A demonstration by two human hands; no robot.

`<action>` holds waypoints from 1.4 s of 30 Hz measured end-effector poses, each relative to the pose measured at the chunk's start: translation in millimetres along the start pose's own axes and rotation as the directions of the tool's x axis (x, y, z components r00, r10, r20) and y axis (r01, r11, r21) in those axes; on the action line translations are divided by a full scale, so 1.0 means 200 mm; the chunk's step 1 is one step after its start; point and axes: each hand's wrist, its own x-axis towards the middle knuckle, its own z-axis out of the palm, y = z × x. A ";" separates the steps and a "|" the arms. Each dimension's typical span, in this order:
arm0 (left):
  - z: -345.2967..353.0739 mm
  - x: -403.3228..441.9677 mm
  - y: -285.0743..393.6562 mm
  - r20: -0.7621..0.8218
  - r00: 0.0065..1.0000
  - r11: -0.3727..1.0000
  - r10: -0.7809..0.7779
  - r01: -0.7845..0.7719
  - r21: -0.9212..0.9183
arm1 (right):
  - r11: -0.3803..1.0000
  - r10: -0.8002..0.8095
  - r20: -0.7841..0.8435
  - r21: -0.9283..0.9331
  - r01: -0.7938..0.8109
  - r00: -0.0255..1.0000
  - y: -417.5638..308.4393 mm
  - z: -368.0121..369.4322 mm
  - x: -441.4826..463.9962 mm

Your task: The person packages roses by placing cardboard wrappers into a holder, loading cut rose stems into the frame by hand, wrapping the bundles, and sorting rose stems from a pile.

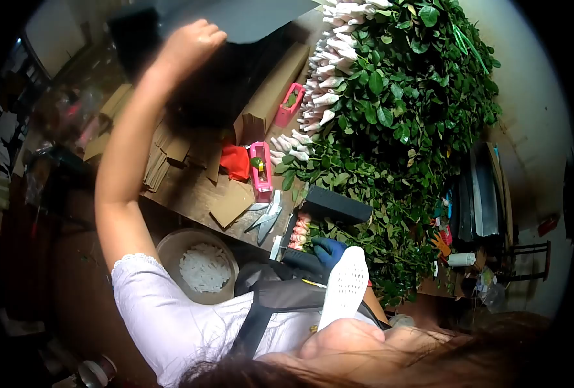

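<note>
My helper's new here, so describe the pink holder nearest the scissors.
Start at the huge heap of green leaves. Beside it on the wooden table, a long pink holder sits between something crumpled and red and the leaves. Unlike its pink twin, it's beside the scissors.

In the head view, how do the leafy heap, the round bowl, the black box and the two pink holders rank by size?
1. Leafy heap
2. Round bowl
3. Black box
4. Lower pink holder and upper pink holder: too alike to rank between themselves
</note>
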 end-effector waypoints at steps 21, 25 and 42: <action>-0.15 -0.48 2.00 0.851 0.481 -0.779 -0.212 0.442 -0.444 | 0.774 0.369 -0.329 0.626 -0.092 0.869 0.12 -0.47 0.03; 0.07 -0.70 2.18 0.924 0.376 -0.733 0.062 0.646 -0.213 | 0.815 0.393 -0.126 0.507 -0.281 0.911 0.49 -0.37 -0.05; 0.26 -0.75 2.21 0.236 0.924 0.403 0.301 0.101 -0.910 | 0.890 0.013 0.538 -0.390 0.235 0.843 0.34 0.00 0.26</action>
